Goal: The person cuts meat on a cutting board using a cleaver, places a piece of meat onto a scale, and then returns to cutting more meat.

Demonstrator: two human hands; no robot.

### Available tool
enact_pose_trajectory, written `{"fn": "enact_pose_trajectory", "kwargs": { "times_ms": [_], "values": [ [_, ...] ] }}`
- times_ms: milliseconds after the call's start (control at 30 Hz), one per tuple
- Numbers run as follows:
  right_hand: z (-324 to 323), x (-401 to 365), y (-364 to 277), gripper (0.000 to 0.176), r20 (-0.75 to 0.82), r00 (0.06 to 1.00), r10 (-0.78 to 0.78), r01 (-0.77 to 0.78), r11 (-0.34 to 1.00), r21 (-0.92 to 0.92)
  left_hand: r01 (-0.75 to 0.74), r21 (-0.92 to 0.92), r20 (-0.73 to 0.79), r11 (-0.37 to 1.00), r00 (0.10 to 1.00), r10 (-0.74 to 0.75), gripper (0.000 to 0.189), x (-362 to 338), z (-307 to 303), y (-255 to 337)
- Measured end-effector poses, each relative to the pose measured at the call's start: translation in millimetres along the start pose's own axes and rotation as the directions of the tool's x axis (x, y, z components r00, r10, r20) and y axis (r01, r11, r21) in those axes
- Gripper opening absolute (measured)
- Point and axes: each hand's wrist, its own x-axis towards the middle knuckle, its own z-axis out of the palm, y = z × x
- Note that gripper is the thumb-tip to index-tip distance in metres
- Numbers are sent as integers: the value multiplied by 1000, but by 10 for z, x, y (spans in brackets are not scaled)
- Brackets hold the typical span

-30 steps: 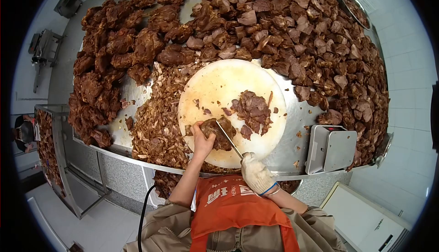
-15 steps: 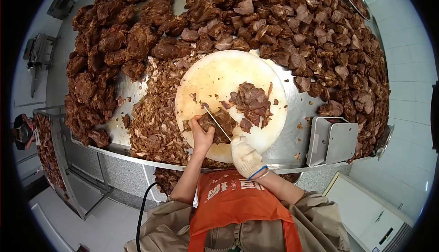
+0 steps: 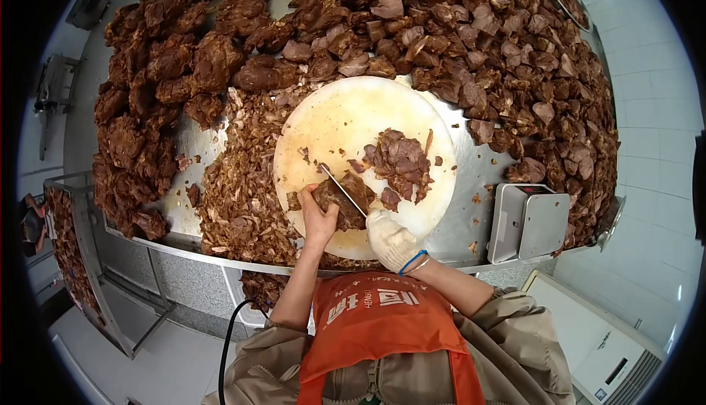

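On a round white cutting board (image 3: 331, 111) lies a dark brown chunk of cooked meat (image 3: 351, 200). My bare left hand (image 3: 319, 217) grips its left side, thumb and fingers pressed against it. My right hand (image 3: 393, 242) wears a white knit glove and is closed around a knife; the glove hides the handle. The thin knife blade (image 3: 343, 189) runs up and left across the top of the chunk. Right of it, a heap of sliced meat (image 3: 401, 161) sits on the board, with small scraps scattered about.
Left of the board are shredded meat trimmings (image 3: 246, 192). Large meat chunks (image 3: 217, 59) lie beyond them, and many cut pieces (image 3: 522, 59) cover the right side. A scale (image 3: 531, 222) stands at the metal table's (image 3: 471, 184) front right. Another person (image 3: 33, 221) is at far left.
The whole view has shifted slightly, moving the scene a little left and up. Both hands keep their grip, and the knife stays across the chunk with only a slight movement.
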Motion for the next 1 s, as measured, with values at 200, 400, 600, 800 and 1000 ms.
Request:
{"fn": "enact_pose_trajectory", "kwargs": {
  "times_ms": [200,400,600,800,1000],
  "values": [
    [642,239,-43,12,112,975,190,-221,867,447,-62,-9,-38,998,997,62,52,-20,-26,-330],
    [-164,-484,327,17,234,968,95,-228,727,648,-76,87,-65,993,994,82,55,-45,-357,-368],
    [9,-1663,738,17,259,861,438,-502,644,577,-777,531,719,339,625,304,62,276,-31,648],
    [-58,-1940,715,20,235,836,495,-517,572,636,-692,468,768,550,626,135,68,584,105,685],
    [73,-2108,658,18,331,836,437,-531,496,687,344,-385,831,856,533,159,38,124,812,1498]
  ]
}}
